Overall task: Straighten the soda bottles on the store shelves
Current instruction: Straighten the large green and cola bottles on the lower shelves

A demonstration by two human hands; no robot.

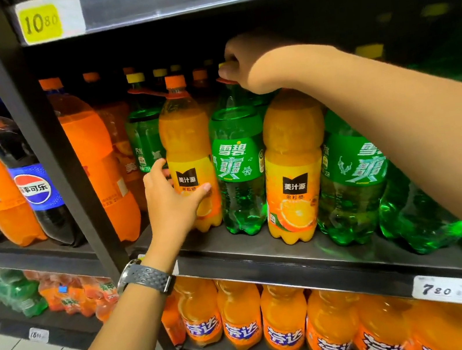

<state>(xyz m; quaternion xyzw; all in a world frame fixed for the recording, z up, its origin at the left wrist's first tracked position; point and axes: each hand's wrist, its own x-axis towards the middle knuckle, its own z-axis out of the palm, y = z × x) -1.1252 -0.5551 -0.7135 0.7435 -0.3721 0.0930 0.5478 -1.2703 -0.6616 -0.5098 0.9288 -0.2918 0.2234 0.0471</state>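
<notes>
Sprite bottle (239, 170) stands upright at the front of the shelf (298, 258), taken from above by the right grip (248, 65).
Its long axis is vertical and its body hangs directly below the right grip, which is curled closed round the neck at the red carry ring (226, 81); the cap is hidden. It is packed tight between the left Minute Maid bottle (185, 139) and the right Minute Maid bottle (294, 170). The former is clasped at label height by the left grip (173, 202). A label-squaring twist would likely be driven from the top.
</notes>
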